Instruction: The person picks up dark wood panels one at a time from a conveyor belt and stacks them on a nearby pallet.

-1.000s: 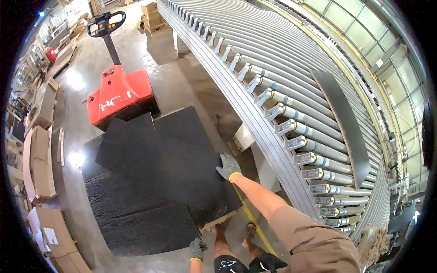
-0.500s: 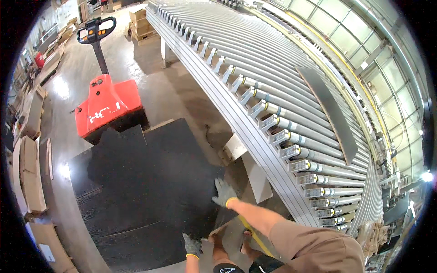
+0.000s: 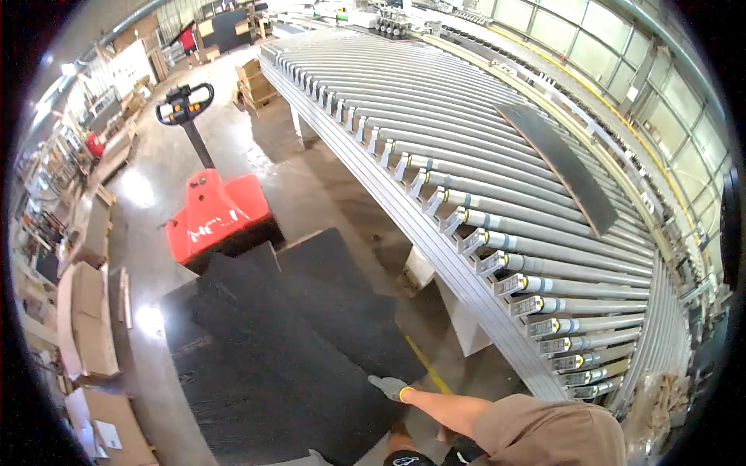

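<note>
A stack of large dark boards (image 3: 256, 373) lies on the floor in front of me. The top dark board (image 3: 326, 311) sits skewed on the stack, one corner pointing toward me. My right hand (image 3: 388, 386), in a grey glove, reaches out from the lower right and grips that near corner. Only a grey sliver of my left hand (image 3: 312, 458) shows at the lower edge, beside the stack, and its fingers are hidden.
A red pallet truck (image 3: 217, 221) with a black handle stands behind the stack. A long roller conveyor (image 3: 505, 194) on white legs runs along the right, with one dark board (image 3: 559, 163) on it. Cardboard stacks (image 3: 85, 326) line the left. A yellow floor line (image 3: 427, 365) runs near my hand.
The top board has come down flatter onto the stack, with my right hand still at its near corner. My left hand has dropped almost out of the picture as my view lifted.
</note>
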Action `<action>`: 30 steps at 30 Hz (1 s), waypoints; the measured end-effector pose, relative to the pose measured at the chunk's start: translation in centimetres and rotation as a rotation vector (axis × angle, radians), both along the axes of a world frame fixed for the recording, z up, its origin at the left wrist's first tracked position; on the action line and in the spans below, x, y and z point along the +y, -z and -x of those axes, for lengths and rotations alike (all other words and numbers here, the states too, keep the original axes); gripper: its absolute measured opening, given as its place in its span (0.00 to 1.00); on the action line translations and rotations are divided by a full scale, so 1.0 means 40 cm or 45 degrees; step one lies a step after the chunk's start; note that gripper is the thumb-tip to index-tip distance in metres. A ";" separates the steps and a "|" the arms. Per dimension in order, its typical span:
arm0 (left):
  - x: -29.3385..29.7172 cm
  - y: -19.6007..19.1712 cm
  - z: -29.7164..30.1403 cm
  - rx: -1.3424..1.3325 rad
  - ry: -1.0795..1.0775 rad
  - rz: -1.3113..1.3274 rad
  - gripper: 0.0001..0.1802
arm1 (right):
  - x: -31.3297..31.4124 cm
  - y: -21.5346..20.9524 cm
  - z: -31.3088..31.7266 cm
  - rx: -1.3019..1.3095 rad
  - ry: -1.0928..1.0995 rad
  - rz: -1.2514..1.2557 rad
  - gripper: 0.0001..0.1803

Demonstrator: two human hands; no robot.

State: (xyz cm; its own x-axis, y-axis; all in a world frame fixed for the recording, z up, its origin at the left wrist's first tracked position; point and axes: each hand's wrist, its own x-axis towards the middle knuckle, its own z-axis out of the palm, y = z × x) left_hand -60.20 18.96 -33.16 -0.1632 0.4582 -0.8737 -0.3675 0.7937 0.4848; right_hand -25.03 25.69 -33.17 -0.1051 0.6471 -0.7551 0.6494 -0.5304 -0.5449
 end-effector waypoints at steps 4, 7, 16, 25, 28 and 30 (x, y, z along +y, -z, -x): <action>-0.068 -0.109 -0.068 0.532 0.469 -0.213 0.33 | -0.059 -0.123 0.080 -0.282 0.534 -0.025 0.30; -0.137 -0.180 -0.135 0.947 0.878 -0.357 0.31 | -0.133 -0.254 0.030 -0.268 0.455 -0.106 0.30; -0.380 -0.294 -0.334 1.344 1.349 -0.638 0.27 | -0.645 -0.442 -0.247 -0.811 0.183 -0.422 0.26; -0.601 -0.345 -0.499 1.389 1.613 -0.934 0.25 | -1.068 -0.522 -0.458 -1.290 0.672 -0.748 0.24; -0.619 -0.359 -0.564 1.365 1.736 -1.053 0.25 | -1.169 -0.638 -0.482 -1.214 0.729 -0.441 0.27; -0.616 -0.376 -0.640 1.337 1.897 -1.146 0.25 | -1.261 -0.543 -0.526 -1.313 0.962 -0.570 0.24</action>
